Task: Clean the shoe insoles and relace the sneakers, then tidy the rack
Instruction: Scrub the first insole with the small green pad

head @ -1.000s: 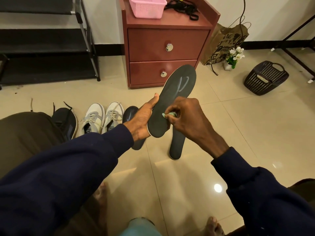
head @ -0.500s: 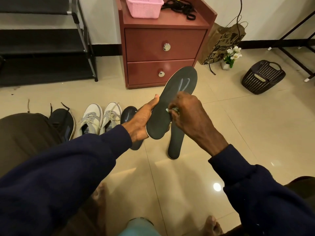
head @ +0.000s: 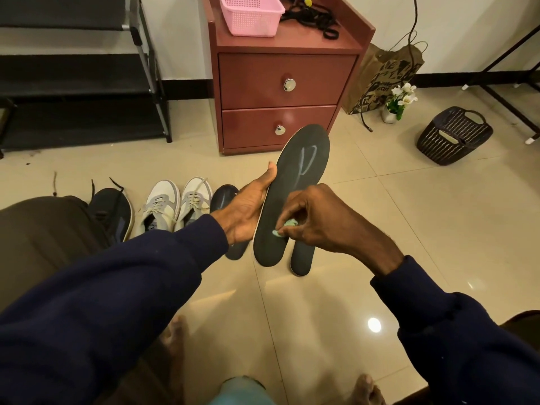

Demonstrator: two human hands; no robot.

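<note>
The left hand [head: 248,209] grips a long dark grey foam insole [head: 295,182] by its left edge, thumb lying along the rim and fingers wrapped behind, so that the insole stands tilted above the floor with its toe end pointing away toward a reddish-brown wooden two-drawer cabinet [head: 280,83]. A pale looping mark shows on the upper part of the insole. The right hand [head: 318,220] pinches a small pale green wad of cloth [head: 287,228] in curled fingertips and presses it against the lower, heel half of the insole. On the beige tiled floor [head: 409,229] just below the held insole lies a second dark insole [head: 302,260], its heel end showing under the right hand, and a third dark insole [head: 226,197] lies partly hidden behind the left hand. Left of that stands a pair of white and grey laced sneakers [head: 175,203], side by side, and further left a dark navy sneaker [head: 112,209] with loose lace ends sticking up. A pink plastic mesh basket [head: 251,14] and a tangle of black cords [head: 315,20] sit on top of the cabinet. A black metal shoe rack [head: 73,83] stands against the wall at the left. Right of the cabinet are a printed brown paper bag [head: 380,80], a small pot of white flowers [head: 399,100], and a dark woven plastic basket [head: 454,135].
</note>
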